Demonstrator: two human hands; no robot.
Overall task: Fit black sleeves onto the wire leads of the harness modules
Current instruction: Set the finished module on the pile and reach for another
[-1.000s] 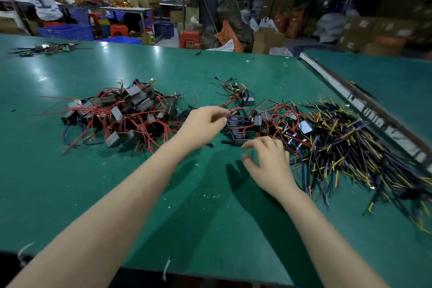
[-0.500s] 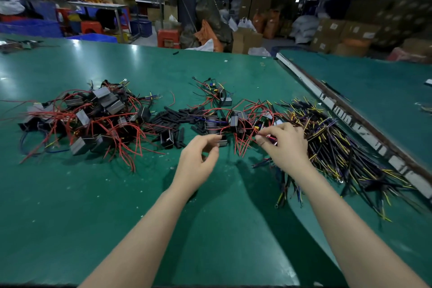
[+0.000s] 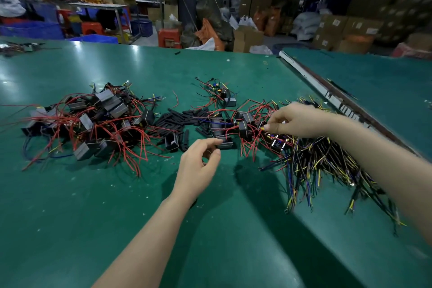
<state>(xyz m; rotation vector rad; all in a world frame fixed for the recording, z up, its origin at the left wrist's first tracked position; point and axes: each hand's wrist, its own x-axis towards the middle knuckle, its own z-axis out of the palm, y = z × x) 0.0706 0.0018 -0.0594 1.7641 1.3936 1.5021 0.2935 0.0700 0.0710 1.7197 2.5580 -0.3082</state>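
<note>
Beyond the left hand (image 3: 196,166), its fingers loosely curled and empty, black sleeves (image 3: 181,117) lie nearest, while the right hand (image 3: 297,121) pinches a wire lead (image 3: 263,127).

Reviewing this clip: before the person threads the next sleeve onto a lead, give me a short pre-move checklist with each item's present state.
1. Loose black sleeves lie near the left hand: ok, a heap lies on the green table just beyond it.
2. Left hand holds a sleeve: cannot tell; its fingers are curled, but nothing shows between them.
3. Right hand has a lead: ok, it pinches a wire tip at the middle pile of modules.
4. That lead is free of tangles: cannot tell, red wires cross densely there.
5. Other stock kept apart: ok, the left pile of modules and the black-and-yellow wire bundle lie to either side.
</note>
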